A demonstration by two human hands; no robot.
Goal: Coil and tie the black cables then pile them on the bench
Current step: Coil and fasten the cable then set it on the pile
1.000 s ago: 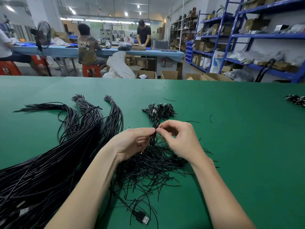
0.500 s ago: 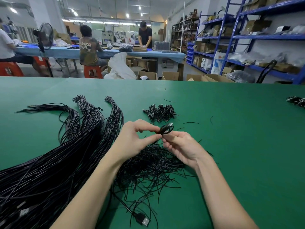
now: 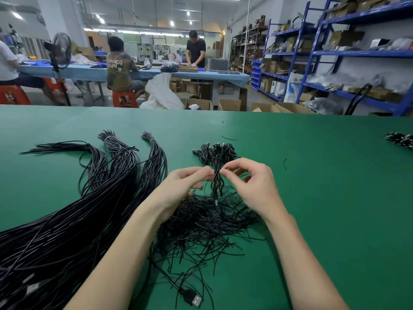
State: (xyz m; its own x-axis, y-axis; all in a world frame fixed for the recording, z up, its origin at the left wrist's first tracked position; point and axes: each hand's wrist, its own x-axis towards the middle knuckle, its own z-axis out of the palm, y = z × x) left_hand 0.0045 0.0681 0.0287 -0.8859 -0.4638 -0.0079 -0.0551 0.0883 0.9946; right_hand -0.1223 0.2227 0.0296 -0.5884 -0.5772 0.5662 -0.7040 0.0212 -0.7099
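Note:
A small coiled black cable (image 3: 216, 183) hangs upright between my two hands above the green bench (image 3: 324, 198). My left hand (image 3: 183, 186) pinches it from the left near its top, and my right hand (image 3: 252, 186) pinches it from the right. Just behind them lies a pile of tied coils (image 3: 215, 152). A heap of thin black ties (image 3: 205, 222) lies under my wrists. Long bundles of uncoiled black cables (image 3: 73, 211) fan across the left of the bench.
A loose USB plug (image 3: 193, 298) on its lead lies near the front edge. Another small black pile (image 3: 401, 139) sits at the far right. Stray ties (image 3: 285, 164) dot the bench. Beyond the bench are people at a blue table, cardboard boxes and blue shelving.
The coil, held flat at my fingertips half a second ago, now hangs upright between both hands. My right hand turned from palm-up to fingers pinching downward.

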